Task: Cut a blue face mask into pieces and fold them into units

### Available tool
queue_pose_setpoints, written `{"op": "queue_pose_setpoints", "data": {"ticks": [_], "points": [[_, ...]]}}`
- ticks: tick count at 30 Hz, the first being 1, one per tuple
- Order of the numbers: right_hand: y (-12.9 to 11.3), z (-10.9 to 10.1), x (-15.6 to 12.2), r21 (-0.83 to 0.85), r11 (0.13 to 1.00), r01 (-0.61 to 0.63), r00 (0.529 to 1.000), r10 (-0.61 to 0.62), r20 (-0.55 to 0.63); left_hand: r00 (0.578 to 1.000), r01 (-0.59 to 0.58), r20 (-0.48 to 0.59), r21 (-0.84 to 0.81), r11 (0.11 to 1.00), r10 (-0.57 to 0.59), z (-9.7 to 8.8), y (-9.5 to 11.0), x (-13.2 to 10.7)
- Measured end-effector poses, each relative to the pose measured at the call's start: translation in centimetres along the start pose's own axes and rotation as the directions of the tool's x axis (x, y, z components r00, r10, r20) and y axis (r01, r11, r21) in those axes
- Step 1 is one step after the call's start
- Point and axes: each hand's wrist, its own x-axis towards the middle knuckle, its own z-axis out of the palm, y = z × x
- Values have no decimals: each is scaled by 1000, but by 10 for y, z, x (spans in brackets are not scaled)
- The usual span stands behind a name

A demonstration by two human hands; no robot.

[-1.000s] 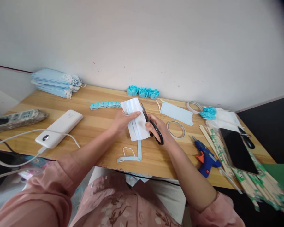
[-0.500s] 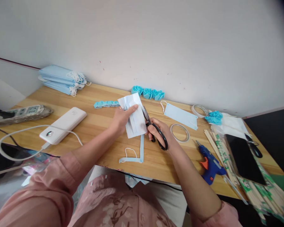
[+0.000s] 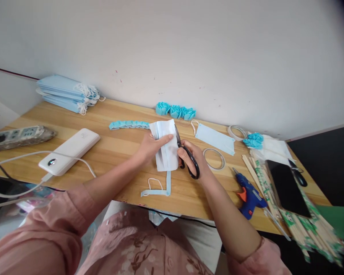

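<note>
My left hand [image 3: 149,147] pinches a pale blue face mask [image 3: 165,147], holding it upright over the wooden table [image 3: 114,149]. My right hand [image 3: 192,154] grips black-handled scissors [image 3: 186,154], whose blades run along the mask's right edge. A trimmed blue strip with a white ear loop [image 3: 158,187] hangs from the mask down to the table's front edge.
A stack of masks [image 3: 67,93] lies at the back left, a white power bank [image 3: 69,151] and a power strip [image 3: 18,136] to the left. Blue rosettes [image 3: 175,110], a pleated strip [image 3: 129,124], a flat mask [image 3: 215,137], tape rolls [image 3: 214,158], a glue gun [image 3: 248,193], sticks and a phone [image 3: 288,187] sit around.
The mask and scissors dipped slightly lower and nearer the table. The scissor blades have moved further up along the mask's right edge.
</note>
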Motion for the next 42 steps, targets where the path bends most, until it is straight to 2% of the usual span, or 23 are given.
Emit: {"op": "queue_pose_setpoints", "data": {"ticks": [15, 29, 42], "points": [[4, -1, 0, -24, 1000, 14, 999, -15, -33, 1000, -31, 2, -10, 999, 31, 1, 0, 0], [8, 0, 0, -17, 1000, 0, 998, 0, -56, 999, 21, -31, -30, 999, -22, 4, 4, 0], [9, 1, 1, -50, 998, 31, 996, -35, -79, 1000, 23, 20, -82, 996, -22, 2, 1, 0]]}}
